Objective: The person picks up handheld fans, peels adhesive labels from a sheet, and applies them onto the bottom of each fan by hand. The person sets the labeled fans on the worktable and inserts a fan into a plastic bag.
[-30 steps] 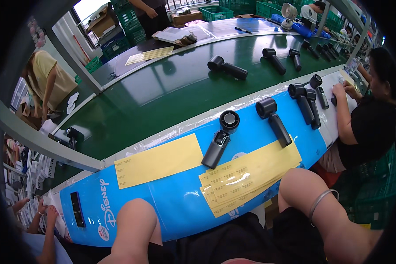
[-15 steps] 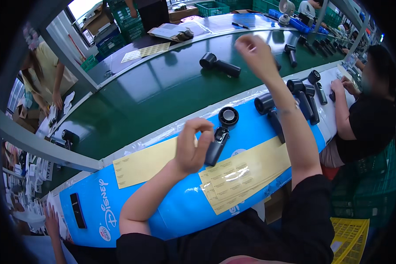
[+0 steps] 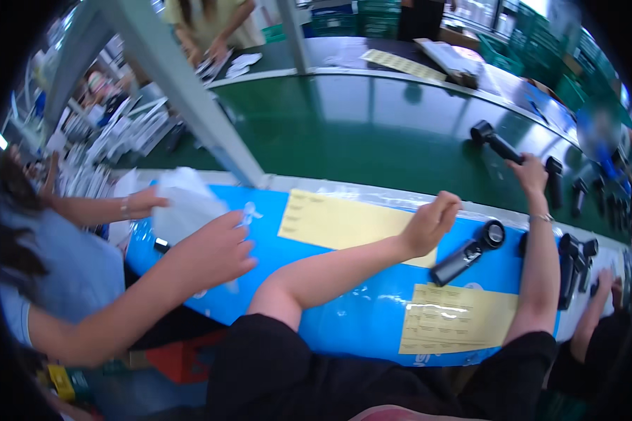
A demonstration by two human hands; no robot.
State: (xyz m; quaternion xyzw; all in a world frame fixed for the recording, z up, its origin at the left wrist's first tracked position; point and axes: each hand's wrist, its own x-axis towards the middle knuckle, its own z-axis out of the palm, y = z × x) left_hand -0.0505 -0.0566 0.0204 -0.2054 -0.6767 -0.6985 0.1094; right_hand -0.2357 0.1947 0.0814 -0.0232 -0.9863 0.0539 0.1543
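Observation:
My right hand (image 3: 530, 175) reaches over the green conveyor belt and is closed on the handle end of a dark handheld fan (image 3: 498, 142). That fan's round head points away to the left. My left hand (image 3: 432, 224) hovers above the blue table covering with its fingers curled in; whether anything is inside them is hidden. Just right of it lies a second handheld fan (image 3: 460, 262), its head toward the far right. Yellow label sheets lie on both sides: one sheet (image 3: 344, 217) beyond my left forearm, and a stack (image 3: 456, 319) nearer me.
A co-worker in blue at the left holds a thin white sheet or bag (image 3: 186, 203); their arm extends over the table's left end. A grey frame post (image 3: 189, 119) rises at the belt's near edge. More fans (image 3: 572, 259) lie beside my right forearm, near another person's hands.
My view has swung left. My right hand has come down and taken hold of the fan on the belt. The left-hand co-worker now reaches in with a white sheet or bag.

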